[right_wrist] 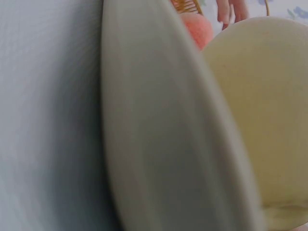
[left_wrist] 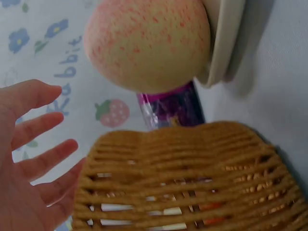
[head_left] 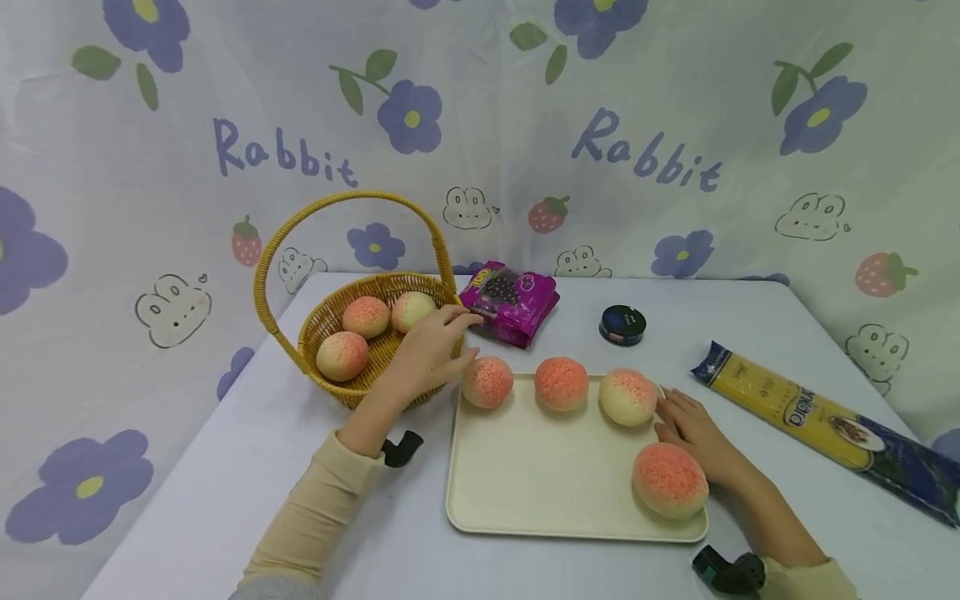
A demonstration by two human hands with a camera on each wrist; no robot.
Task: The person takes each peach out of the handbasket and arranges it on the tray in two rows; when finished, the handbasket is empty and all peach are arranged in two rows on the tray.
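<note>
Peach (head_left: pixel 628 397) beside right hand (head_left: pixel 696 435), contact unclear

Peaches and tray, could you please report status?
Left hand empty, by basket. Right hand at tray edge. Four peaches on tray, three visible in basket. Basket handle possibly obstructing.

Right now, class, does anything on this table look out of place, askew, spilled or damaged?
Nothing looks spilled or damaged. The Ankara packet lies askew, diagonal to the tray; one peach sits at its near right corner, apart from the far row of three.
</note>
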